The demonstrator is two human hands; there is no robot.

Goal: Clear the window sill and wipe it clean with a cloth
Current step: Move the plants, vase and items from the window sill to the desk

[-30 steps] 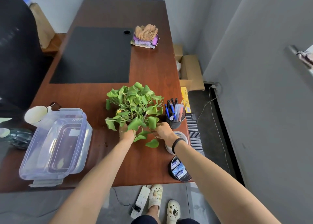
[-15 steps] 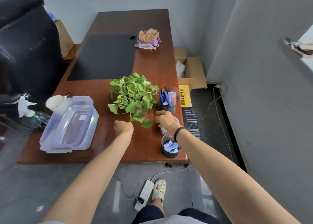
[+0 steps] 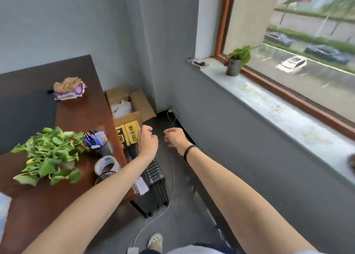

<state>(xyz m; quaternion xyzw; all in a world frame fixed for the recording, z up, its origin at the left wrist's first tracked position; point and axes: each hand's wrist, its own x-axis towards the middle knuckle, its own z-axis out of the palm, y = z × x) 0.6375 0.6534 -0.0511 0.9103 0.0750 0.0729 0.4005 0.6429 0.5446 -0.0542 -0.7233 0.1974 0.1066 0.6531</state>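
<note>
Beside the desk (image 3: 38, 205), pothos (image 3: 48, 154) set down at nine o'clock, the left hand (image 3: 148, 136) and right hand (image 3: 175, 138) come away empty, loosely curled; one potted plant (image 3: 235, 61) still occupies the window sill (image 3: 269, 107) at two o'clock.

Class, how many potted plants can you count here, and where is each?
2. A leafy plant sits on the wooden desk beside the pen cup; a small potted plant stands on the window sill. A cut-off object at the sill's right edge is unidentifiable.
</note>
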